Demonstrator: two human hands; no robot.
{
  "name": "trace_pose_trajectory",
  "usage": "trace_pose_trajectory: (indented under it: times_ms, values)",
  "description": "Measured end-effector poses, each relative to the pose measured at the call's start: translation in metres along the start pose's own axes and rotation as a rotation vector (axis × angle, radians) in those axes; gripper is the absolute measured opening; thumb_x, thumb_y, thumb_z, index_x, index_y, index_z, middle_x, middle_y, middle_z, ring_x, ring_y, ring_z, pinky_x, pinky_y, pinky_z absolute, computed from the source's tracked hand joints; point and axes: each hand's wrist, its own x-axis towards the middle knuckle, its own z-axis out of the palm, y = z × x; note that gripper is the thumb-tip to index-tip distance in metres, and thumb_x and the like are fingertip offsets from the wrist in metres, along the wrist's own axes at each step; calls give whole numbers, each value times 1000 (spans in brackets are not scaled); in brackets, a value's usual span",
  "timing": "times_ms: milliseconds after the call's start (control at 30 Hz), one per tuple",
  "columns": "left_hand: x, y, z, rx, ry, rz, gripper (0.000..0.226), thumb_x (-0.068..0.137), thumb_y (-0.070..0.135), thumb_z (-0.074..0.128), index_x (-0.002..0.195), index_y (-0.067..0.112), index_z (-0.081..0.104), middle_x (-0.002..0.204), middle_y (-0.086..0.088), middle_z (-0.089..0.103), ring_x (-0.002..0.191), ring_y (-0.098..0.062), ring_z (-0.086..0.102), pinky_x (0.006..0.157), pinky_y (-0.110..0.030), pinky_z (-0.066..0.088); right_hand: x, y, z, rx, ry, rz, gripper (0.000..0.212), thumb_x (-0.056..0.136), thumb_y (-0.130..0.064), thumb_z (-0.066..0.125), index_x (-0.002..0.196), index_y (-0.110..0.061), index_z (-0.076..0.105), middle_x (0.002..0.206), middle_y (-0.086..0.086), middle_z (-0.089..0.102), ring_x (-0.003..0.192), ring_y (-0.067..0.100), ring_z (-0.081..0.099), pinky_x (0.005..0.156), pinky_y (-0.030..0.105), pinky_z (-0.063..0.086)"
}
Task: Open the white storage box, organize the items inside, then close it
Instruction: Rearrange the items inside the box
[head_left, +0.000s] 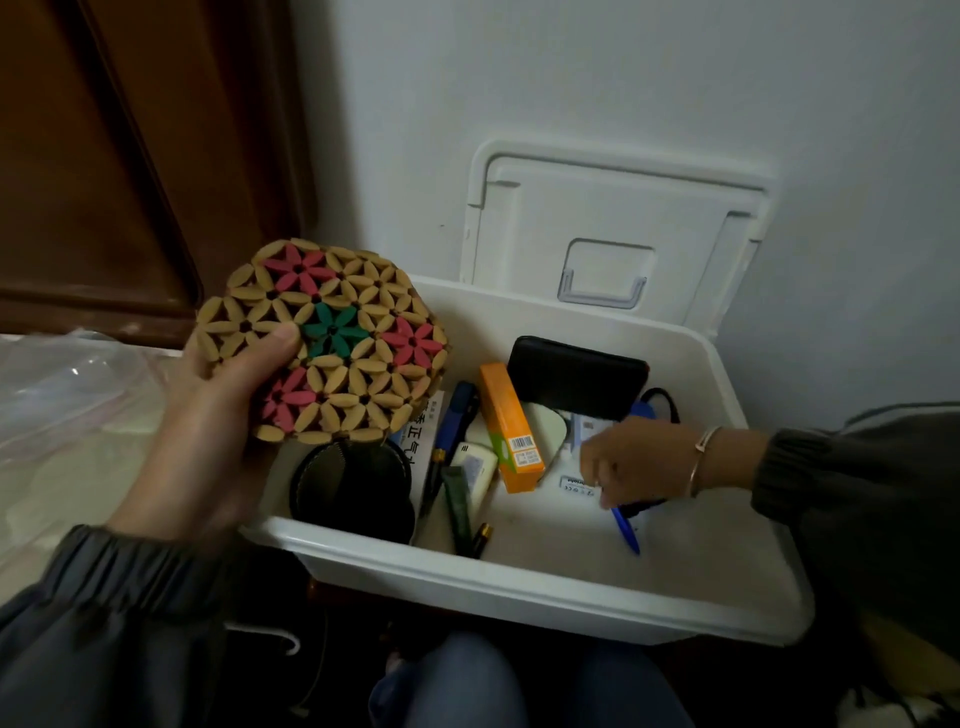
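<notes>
White storage box (519, 582): open, on the near side before the person's knees, near rim facing the viewer.
Left hand (208, 431): at the box's near-left corner, thumb and fingers clamped on a round bamboo mat (332, 338) of tan, red and green flowers, held above the box's left side.
Right hand (634, 462): inside the box at right, fingers curled down over a blue pen (627, 532); actual grip cannot be told.
Contents: black round case (353, 488) near left; orange carton (506, 421) centre; black wallet (576, 376) far.
Lid (613, 218): raised, leaning on the far wall (571, 78).
</notes>
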Motion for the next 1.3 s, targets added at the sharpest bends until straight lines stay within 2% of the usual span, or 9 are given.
trace_pose_trajectory:
  times_ms: [100,233,467,633,833,933,1067,1167,1300]
  values:
    - [3,-5,-2,23,21,43,60,82,24,60,139,23,42,124,-4,65,97,-16,71,64,-25,59,1,16,17,-192,-206,38,26,84,-28,64,103,-13,56,104,5,58,98,23,56,88,31,46]
    - [8,-13,-9,46,12,56,68,75,31,65,139,24,42,125,-4,65,99,-18,71,65,-28,59,12,3,26,-182,-242,-21,19,87,-30,59,77,-16,50,79,2,53,88,26,59,84,30,46]
    - [17,-19,-25,100,-33,-46,93,60,54,80,140,26,43,130,-4,62,110,-22,66,70,-30,58,30,-37,40,-174,54,-423,50,85,-35,62,127,-12,48,120,9,54,101,25,56,76,32,44]
    - [18,-21,-26,102,-62,-28,77,76,49,68,143,23,39,134,-6,59,116,-24,62,77,-32,58,46,-46,49,-354,188,-584,65,69,-23,76,127,-9,49,121,9,54,90,26,60,67,36,52]
    - [14,-18,-25,58,-64,-18,72,80,43,65,143,21,39,132,-6,60,115,-24,63,76,-32,58,56,-60,69,-370,289,-709,15,89,-12,51,100,-8,61,91,9,61,69,25,59,53,36,53]
    - [13,-18,-23,63,-58,-1,66,85,39,60,144,21,38,133,-6,59,115,-24,63,76,-32,58,55,-65,71,-396,225,-677,13,91,-13,52,96,-5,60,87,11,60,65,29,60,51,36,52]
    - [11,-18,-21,50,-41,23,63,88,36,59,144,18,37,134,-8,59,116,-24,62,78,-32,58,51,-70,66,-397,22,-514,25,98,-21,39,116,-5,48,106,13,57,84,33,61,70,42,53]
    - [9,-17,-19,28,-26,16,63,88,37,60,144,19,37,134,-7,59,116,-24,63,77,-31,58,40,-75,43,-61,-65,-383,27,95,-25,48,114,-6,51,104,12,61,88,28,60,77,38,52]
    - [5,-13,-14,20,25,66,58,89,30,59,142,21,38,129,-5,62,109,-21,67,74,-30,59,46,-89,-2,515,16,-9,23,88,-35,58,93,-13,56,72,-3,53,65,14,53,51,20,42]
